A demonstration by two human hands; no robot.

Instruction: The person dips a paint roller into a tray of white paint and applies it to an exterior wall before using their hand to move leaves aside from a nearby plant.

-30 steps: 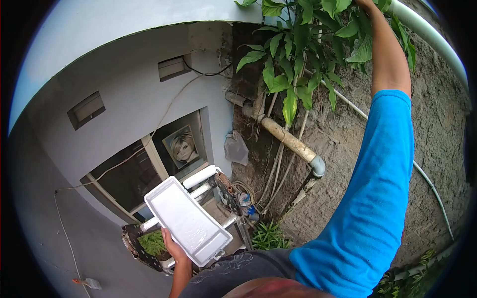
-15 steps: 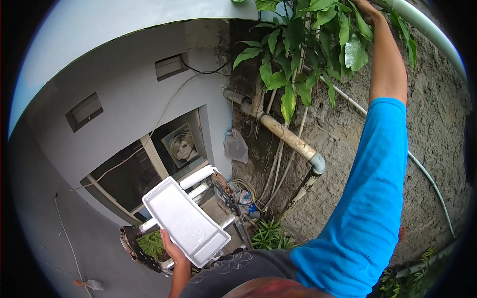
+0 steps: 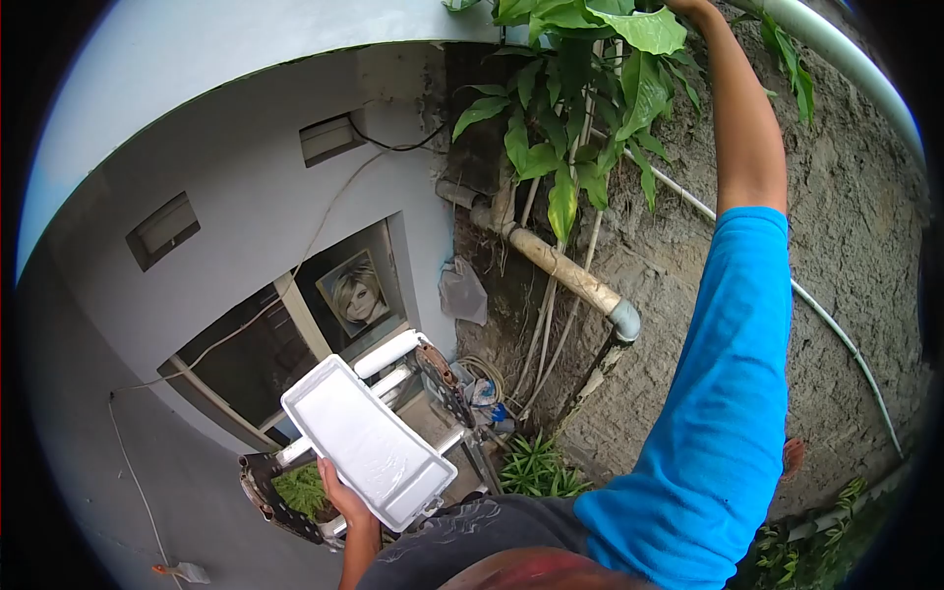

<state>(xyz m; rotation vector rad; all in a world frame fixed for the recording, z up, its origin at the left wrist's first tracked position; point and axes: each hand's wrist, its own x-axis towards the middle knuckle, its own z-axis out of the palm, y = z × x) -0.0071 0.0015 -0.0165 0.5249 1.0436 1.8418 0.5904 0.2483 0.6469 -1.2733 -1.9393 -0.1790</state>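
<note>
My left hand (image 3: 344,499) grips the near left edge of a white paint tray (image 3: 434,482), fingers along its side. White liquid that looks like paint (image 3: 369,438) covers the tray's floor. At the top edge of the view, my right hand (image 3: 693,8) reaches up beside a leafy green plant (image 3: 560,118). Its fingers are hidden by leaves and cut off by the frame, so what they hold does not show. A broad leaf (image 3: 644,31) lies just left of that hand.
Below the tray is the top of a ladder-like frame with white rungs (image 3: 391,354). A rough wall (image 3: 688,374) stands to the right, with a thick white pipe (image 3: 846,64) and an elbowed drain pipe (image 3: 565,267). A grey house wall with windows (image 3: 246,339) is at left.
My right arm has shifted left, still raised. The leaves by that hand have swung; a leaf with a white patch no longer shows. My left hand and the tray stay nearly still.
</note>
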